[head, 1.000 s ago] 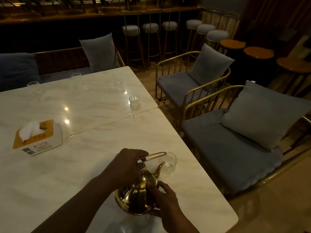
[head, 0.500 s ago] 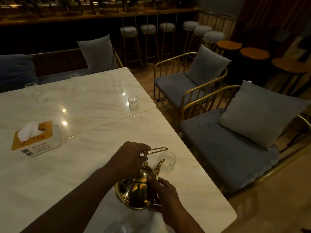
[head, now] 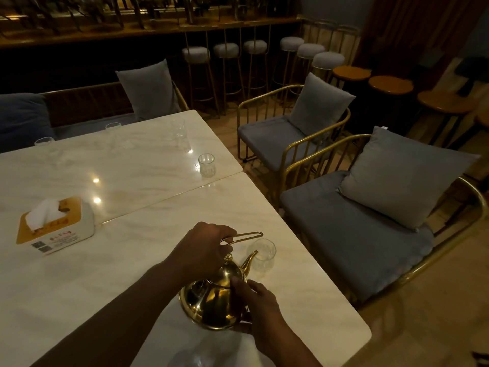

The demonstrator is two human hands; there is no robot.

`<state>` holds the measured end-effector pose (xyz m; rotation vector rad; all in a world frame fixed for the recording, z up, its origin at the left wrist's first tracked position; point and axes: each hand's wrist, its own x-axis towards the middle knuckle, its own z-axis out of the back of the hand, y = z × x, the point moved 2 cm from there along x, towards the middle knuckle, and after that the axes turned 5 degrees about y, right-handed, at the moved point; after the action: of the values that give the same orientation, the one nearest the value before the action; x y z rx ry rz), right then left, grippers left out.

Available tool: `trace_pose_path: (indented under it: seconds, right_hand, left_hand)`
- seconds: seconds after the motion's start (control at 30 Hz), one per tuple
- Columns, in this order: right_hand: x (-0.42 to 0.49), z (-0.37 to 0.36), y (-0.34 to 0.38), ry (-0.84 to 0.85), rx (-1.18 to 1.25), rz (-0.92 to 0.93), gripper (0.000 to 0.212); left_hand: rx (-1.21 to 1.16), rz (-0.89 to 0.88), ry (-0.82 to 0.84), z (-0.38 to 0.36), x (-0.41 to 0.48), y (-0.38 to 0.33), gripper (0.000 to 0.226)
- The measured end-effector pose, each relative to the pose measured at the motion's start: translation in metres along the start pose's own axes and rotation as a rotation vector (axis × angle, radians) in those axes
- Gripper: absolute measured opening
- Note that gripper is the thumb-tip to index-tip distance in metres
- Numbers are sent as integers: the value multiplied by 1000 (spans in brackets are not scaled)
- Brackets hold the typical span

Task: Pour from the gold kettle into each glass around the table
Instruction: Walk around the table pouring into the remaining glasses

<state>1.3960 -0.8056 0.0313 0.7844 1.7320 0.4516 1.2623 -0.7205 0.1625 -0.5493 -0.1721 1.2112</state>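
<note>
- The gold teapot (head: 209, 303) is gripped at its handle by the left hand (head: 201, 250) and cupped by the right hand (head: 260, 300).
- The red print on the tissue box (head: 57, 229) cannot be read.

Marble table (head: 132, 247) bears glasses (head: 260, 256), tissue box (head: 57, 226)

1. Your left hand (head: 203, 250) is bare, and its knuckles stand out as a row of rounded ridges.
2. Your left forearm (head: 119, 313) is bare too, uncovered right down to the picture's lower edge.
3. Your right hand (head: 262, 305) is bare, with one paler fingernail (head: 234, 281) catching the light.
4. Your right forearm (head: 291, 350) is likewise uncovered to the edge, and the dim light hides any finer marks.
</note>
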Motion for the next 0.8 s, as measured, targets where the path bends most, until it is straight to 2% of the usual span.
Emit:
trace_pose_path:
  seconds: [0.17,0.37,0.57,0.8]
  right_hand:
    - [-3,-1,1,-5,1,5,64]
    - [-5,-1,3,-3,15,31,61]
    - [-4,-2,-1,2,14,23,81]
    - [-6,-6,-1,10,5,9,76]
  left_hand:
    - [-10,5,8,3,-1,-2,37]
    - [-27,5,11,5,-1,-6,38]
    - [-18,-1,24,6,-3,-8,37]
    - [0,-8,26,10,-4,-8,36]
